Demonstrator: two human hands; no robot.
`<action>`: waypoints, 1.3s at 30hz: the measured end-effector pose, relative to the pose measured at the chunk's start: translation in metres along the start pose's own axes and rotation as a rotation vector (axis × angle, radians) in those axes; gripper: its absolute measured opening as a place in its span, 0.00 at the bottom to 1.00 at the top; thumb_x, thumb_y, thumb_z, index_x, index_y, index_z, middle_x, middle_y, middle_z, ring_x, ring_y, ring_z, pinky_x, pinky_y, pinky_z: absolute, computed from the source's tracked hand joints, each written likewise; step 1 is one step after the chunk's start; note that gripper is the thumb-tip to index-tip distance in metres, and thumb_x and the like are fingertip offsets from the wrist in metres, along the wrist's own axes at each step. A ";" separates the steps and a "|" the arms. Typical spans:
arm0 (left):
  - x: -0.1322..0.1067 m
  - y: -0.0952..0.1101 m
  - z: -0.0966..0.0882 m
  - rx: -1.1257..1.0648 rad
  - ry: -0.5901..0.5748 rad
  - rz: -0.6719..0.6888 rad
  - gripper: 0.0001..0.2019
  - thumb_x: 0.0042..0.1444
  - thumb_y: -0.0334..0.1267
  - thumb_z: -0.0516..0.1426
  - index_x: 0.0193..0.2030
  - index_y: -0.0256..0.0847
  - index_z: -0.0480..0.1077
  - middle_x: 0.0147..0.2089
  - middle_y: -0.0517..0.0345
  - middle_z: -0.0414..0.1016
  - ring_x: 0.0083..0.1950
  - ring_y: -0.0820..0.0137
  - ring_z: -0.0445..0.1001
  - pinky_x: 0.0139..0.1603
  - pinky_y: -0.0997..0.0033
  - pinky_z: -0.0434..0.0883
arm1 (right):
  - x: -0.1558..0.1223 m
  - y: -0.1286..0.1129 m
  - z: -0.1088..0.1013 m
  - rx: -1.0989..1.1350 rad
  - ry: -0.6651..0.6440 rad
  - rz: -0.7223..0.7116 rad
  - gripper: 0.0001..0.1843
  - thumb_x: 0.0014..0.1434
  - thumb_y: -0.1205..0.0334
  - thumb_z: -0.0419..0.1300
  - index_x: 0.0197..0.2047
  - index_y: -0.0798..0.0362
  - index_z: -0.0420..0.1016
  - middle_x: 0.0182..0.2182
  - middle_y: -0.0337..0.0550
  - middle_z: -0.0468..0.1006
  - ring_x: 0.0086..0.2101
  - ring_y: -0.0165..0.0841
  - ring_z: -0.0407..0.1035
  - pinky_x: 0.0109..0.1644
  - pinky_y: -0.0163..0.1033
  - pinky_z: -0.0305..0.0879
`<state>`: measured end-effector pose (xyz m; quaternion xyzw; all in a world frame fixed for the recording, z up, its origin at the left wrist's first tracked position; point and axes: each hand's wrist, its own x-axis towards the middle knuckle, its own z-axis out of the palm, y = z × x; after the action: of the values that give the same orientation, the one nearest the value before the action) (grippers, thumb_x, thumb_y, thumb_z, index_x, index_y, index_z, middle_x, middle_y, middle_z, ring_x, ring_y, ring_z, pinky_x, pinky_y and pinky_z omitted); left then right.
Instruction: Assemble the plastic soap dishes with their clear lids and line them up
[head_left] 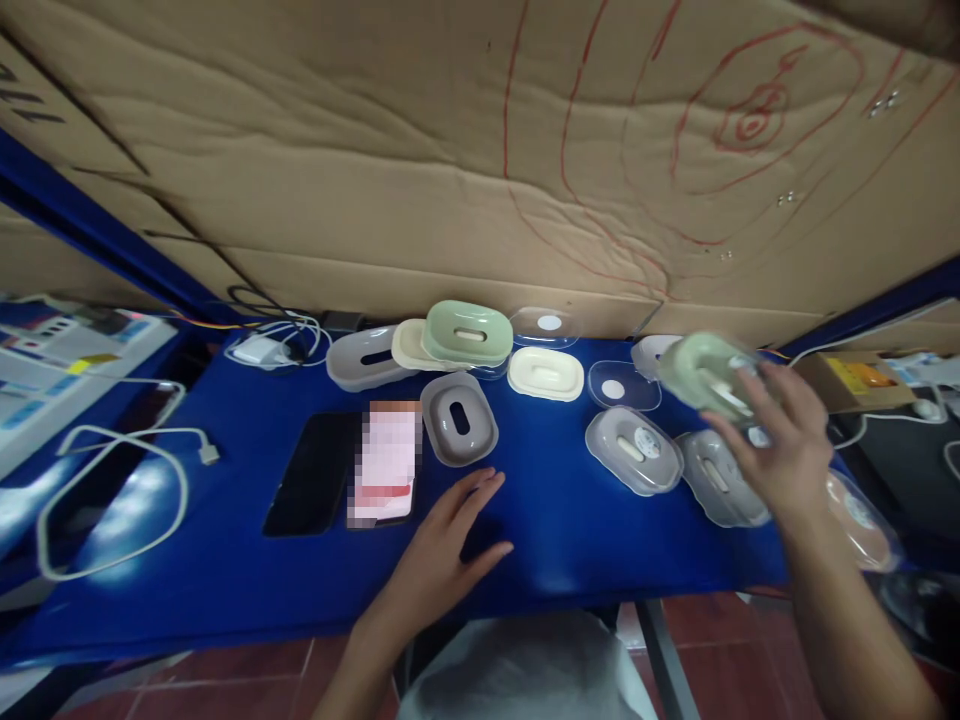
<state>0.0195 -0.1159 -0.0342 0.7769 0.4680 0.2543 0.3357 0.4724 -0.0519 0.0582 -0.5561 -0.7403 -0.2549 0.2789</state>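
My right hand (787, 440) grips a green soap dish (701, 365) by its near right side, thumb below and fingers on top. The dish is slightly blurred, and a clear lid seems to cover it. Under and beside it lie a lidded grey soap dish (724, 480) and another grey soap dish (634, 450) with a round label. My left hand (450, 545) hovers over the blue table with fingers apart and nothing in them. Closest to its fingertips are a small grey tray with a slot (442, 440) and a lit phone (390, 460).
A green dish (469, 335) rests on a cream one at the back. Nearby are a cream insert (546, 373), clear lids (622, 388) and a grey dish (364, 360). A dark phone (309, 475) and white cable (184, 490) lie left. Cardboard (375, 150) walls the back.
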 end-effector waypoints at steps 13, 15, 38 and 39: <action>0.004 0.000 0.001 0.074 0.084 0.081 0.19 0.73 0.42 0.59 0.69 0.55 0.71 0.72 0.51 0.71 0.71 0.55 0.75 0.70 0.46 0.76 | -0.015 0.191 0.038 -0.195 -0.232 0.586 0.34 0.65 0.47 0.69 0.67 0.58 0.78 0.59 0.63 0.82 0.59 0.43 0.76 0.59 0.43 0.68; 0.005 0.000 0.001 0.070 0.089 0.076 0.19 0.74 0.42 0.59 0.68 0.54 0.71 0.72 0.50 0.72 0.71 0.55 0.75 0.69 0.46 0.77 | -0.016 0.200 0.040 -0.223 -0.218 0.567 0.34 0.64 0.49 0.70 0.67 0.59 0.78 0.60 0.64 0.81 0.60 0.43 0.74 0.60 0.43 0.67; -0.022 0.019 0.011 0.315 0.213 0.275 0.31 0.71 0.38 0.62 0.77 0.57 0.60 0.77 0.44 0.62 0.77 0.47 0.66 0.68 0.43 0.77 | -0.052 -0.186 0.015 0.518 -0.395 -0.403 0.29 0.70 0.54 0.67 0.72 0.44 0.72 0.66 0.48 0.77 0.69 0.49 0.67 0.67 0.59 0.74; -0.023 0.021 0.013 0.342 0.196 0.273 0.30 0.72 0.35 0.60 0.77 0.56 0.61 0.76 0.45 0.65 0.76 0.48 0.67 0.68 0.44 0.77 | -0.050 -0.185 0.017 0.531 -0.417 -0.414 0.28 0.70 0.53 0.67 0.71 0.44 0.73 0.66 0.48 0.77 0.68 0.47 0.67 0.68 0.59 0.72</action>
<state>0.0302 -0.1476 -0.0284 0.8502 0.4251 0.2886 0.1145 0.3030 -0.1212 -0.0012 -0.3435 -0.9177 0.0131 0.1992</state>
